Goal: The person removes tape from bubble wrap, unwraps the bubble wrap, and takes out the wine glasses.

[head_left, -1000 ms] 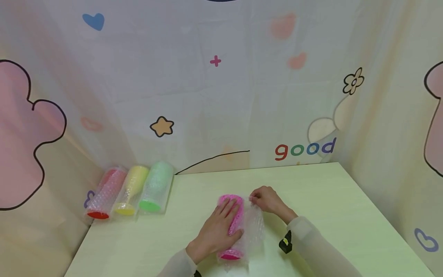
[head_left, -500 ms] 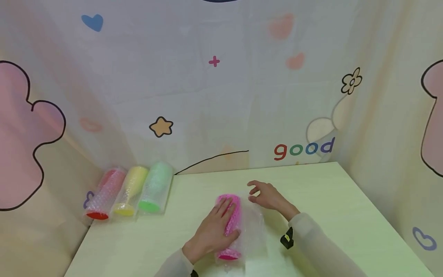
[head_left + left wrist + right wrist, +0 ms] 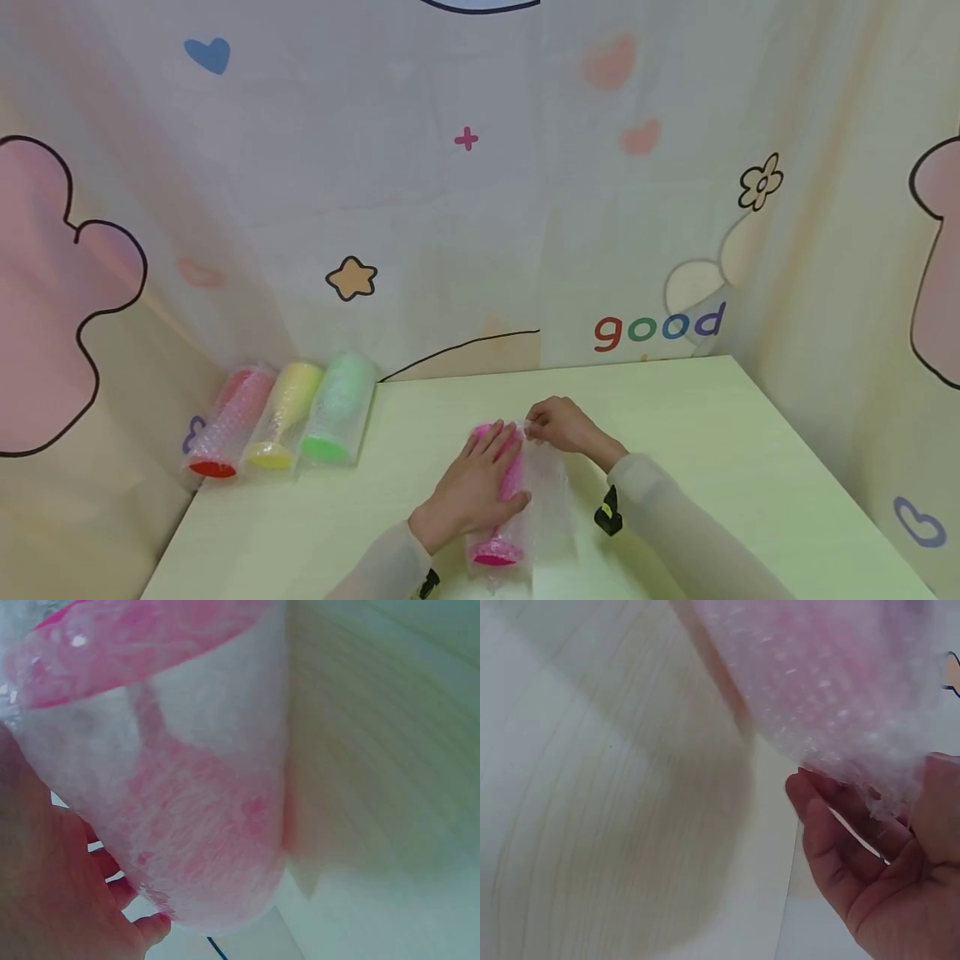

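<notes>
A pink goblet [image 3: 497, 553] lies on its side in clear bubble wrap [image 3: 551, 504], its flat foot toward me. Across its bowl my left hand [image 3: 467, 496] rests with fingers spread and straight. In the left wrist view the stem and bowl of the goblet [image 3: 199, 817] show blurred through the wrap, and the hand [image 3: 56, 874] lies along one side. My right hand [image 3: 564, 425] pinches the far edge of the wrap, just right of the bowl. The right wrist view shows the curled fingers of that hand [image 3: 885, 870] at the edge of the wrap [image 3: 832, 712].
Three wrapped goblets lie side by side at the table's back left: one red [image 3: 217, 450], one yellow [image 3: 281, 425] and one green [image 3: 337, 417]. A printed curtain [image 3: 450, 208] hangs behind the pale table [image 3: 712, 450].
My right hand has let go of the wrap's far edge, lifted with fingers parted, then come back left and pinched it nearer the goblet. My left hand has stayed on the goblet.
</notes>
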A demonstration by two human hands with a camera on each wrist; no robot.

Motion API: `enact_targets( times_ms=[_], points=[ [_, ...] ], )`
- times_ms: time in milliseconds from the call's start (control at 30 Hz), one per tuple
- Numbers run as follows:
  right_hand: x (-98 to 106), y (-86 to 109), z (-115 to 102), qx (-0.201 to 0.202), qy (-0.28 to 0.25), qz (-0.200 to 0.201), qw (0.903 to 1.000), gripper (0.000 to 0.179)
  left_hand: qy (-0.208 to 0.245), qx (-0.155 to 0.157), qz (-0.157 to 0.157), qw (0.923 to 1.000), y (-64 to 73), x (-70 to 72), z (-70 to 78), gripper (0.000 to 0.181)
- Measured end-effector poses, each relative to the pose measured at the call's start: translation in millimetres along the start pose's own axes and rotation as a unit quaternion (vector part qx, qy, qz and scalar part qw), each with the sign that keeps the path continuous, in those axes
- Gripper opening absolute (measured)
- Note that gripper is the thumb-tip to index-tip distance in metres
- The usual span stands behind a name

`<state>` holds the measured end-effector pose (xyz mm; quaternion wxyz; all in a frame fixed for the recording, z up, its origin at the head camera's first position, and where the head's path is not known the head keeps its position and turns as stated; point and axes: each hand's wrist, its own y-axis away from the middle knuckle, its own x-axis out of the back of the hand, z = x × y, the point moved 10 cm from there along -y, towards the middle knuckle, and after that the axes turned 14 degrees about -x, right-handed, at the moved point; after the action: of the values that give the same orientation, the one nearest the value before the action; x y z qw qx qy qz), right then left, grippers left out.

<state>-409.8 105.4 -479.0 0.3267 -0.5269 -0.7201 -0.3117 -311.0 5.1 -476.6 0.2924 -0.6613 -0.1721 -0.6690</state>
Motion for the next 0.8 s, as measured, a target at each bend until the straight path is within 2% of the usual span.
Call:
enact_targets(
  times_ms=[200,600,800],
  points=[
    [4.7,3.2,8.8,-0.029,-0.03,0.017,0.999,0.013,-0.008,-0.003,0.003,1.0,2.1,-1.6,1.4,0.078],
    [5.1,8.3,26.6,-0.032,-0.055,0.006,0.9979,0.011,-0.008,-0.004,0.014,0.9999,9.5,-8.0,0.6,0.078],
    [2.7,7.1,36.4,-0.06,-0.068,0.004,0.9958,0.011,0.01,0.007,0.024,0.9996,20.5,-11.7,-6.5,0.077]
  ],
)
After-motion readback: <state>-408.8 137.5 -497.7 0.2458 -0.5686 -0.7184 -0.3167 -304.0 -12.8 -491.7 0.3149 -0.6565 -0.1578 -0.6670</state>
